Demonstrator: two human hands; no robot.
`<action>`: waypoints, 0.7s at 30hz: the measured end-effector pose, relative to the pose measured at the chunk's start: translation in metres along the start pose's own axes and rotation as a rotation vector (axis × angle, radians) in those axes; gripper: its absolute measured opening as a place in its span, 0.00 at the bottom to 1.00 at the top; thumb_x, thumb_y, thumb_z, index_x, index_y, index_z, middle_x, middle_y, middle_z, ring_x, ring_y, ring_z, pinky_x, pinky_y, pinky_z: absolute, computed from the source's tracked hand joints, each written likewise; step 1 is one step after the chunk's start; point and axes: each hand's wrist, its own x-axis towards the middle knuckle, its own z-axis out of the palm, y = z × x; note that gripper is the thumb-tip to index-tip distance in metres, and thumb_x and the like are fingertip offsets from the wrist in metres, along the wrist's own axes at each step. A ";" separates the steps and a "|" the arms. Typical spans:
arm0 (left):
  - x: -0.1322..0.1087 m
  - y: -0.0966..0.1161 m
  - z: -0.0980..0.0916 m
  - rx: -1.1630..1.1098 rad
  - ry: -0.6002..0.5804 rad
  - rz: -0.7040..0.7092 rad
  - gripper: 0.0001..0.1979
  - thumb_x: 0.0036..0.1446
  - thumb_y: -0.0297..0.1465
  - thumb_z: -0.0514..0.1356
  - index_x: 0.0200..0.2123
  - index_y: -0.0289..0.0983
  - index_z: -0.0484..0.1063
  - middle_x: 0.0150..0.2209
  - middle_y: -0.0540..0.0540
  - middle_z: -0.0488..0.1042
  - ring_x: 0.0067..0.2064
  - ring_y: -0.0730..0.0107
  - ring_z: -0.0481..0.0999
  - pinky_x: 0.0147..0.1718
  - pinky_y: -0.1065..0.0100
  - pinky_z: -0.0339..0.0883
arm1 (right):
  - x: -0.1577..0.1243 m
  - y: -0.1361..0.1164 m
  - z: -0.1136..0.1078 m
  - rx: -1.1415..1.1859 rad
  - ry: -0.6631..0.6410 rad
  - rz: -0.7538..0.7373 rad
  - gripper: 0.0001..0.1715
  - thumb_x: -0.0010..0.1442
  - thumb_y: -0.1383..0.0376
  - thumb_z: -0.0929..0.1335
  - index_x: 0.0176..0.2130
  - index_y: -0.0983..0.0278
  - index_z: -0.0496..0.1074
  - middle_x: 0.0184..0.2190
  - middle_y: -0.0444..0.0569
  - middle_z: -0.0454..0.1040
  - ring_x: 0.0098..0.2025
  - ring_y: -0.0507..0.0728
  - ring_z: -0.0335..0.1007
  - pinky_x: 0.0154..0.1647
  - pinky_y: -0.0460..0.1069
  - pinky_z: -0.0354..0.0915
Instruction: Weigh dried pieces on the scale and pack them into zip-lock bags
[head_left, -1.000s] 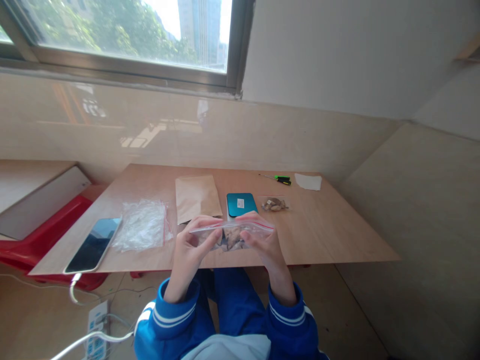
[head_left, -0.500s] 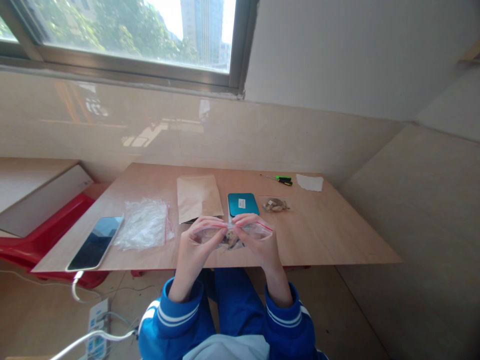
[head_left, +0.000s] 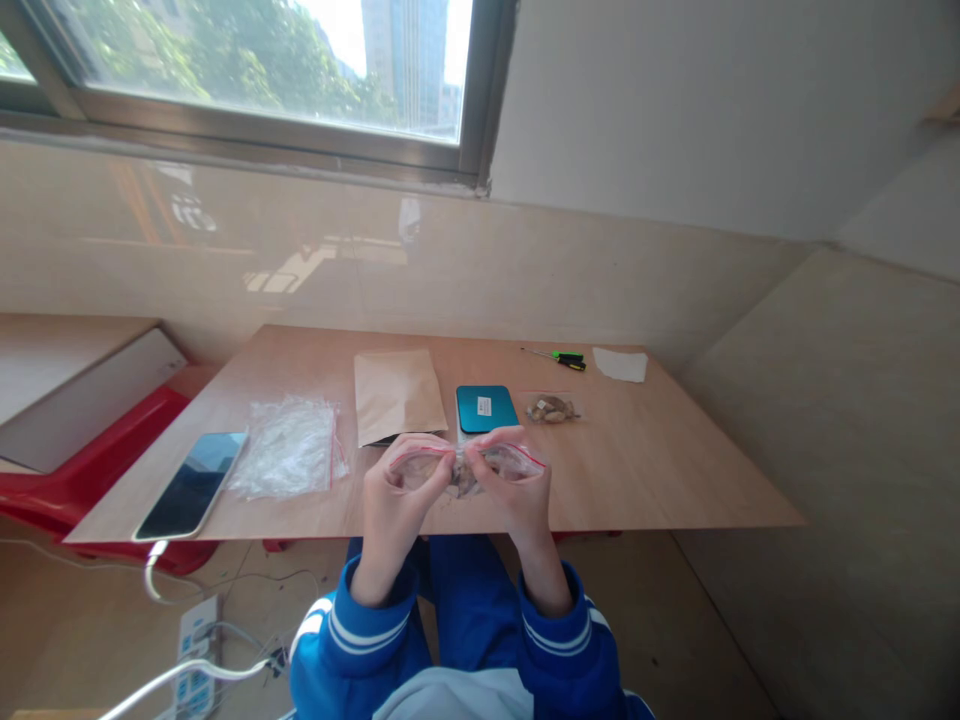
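A clear, thin plastic zip bag with a red line along its mouth [head_left: 466,485] sits between the person's two bare hands, in front of the near part of the light brown wooden table [head_left: 675,470]. The left hand [head_left: 399,492] has its grip clamped on the bag's left half, thumb on the near side and fingers curled round the far side. The right hand [head_left: 522,495] grips the right half in the same manner. The two thumbs point inward and lie just beside each other at the middle of the mouth, where the plastic is pinched; on either side of that pinch the rim bows out into a loop within each hand. Brownish lumpy pieces show through the plastic below the thumbs, in the gap between the hands. Whether the bag's underside touches the table cannot be told.

Just beyond the hands lies a teal, rounded-square flat case with a white label [head_left: 486,408]. To its right is a second clear bag of brown pieces [head_left: 551,409], apart from both hands. Left of the case lies a flat brown paper pouch [head_left: 397,392], and farther left a pile of clear empty plastic bags [head_left: 289,448] near a dark-screened phone [head_left: 193,487].
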 end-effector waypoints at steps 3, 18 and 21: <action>0.000 -0.002 0.001 0.025 0.048 0.060 0.05 0.54 0.32 0.64 0.31 0.36 0.77 0.34 0.44 0.78 0.40 0.64 0.77 0.41 0.65 0.70 | 0.000 0.002 0.002 0.018 0.016 0.012 0.10 0.53 0.68 0.73 0.37 0.61 0.71 0.29 0.42 0.76 0.32 0.52 0.75 0.36 0.47 0.72; 0.006 -0.014 -0.001 -0.081 -0.089 -0.221 0.13 0.52 0.39 0.65 0.36 0.35 0.79 0.34 0.45 0.82 0.36 0.64 0.80 0.35 0.69 0.74 | 0.007 0.012 -0.023 -0.076 -0.044 0.206 0.18 0.59 0.55 0.69 0.47 0.60 0.71 0.40 0.49 0.78 0.37 0.55 0.78 0.38 0.49 0.73; 0.009 -0.021 -0.002 -0.134 -0.163 -0.234 0.15 0.54 0.39 0.63 0.40 0.36 0.79 0.41 0.43 0.81 0.43 0.61 0.80 0.42 0.66 0.74 | 0.008 0.016 -0.029 -0.066 -0.016 0.257 0.20 0.56 0.54 0.71 0.46 0.61 0.72 0.39 0.49 0.79 0.37 0.57 0.78 0.38 0.49 0.73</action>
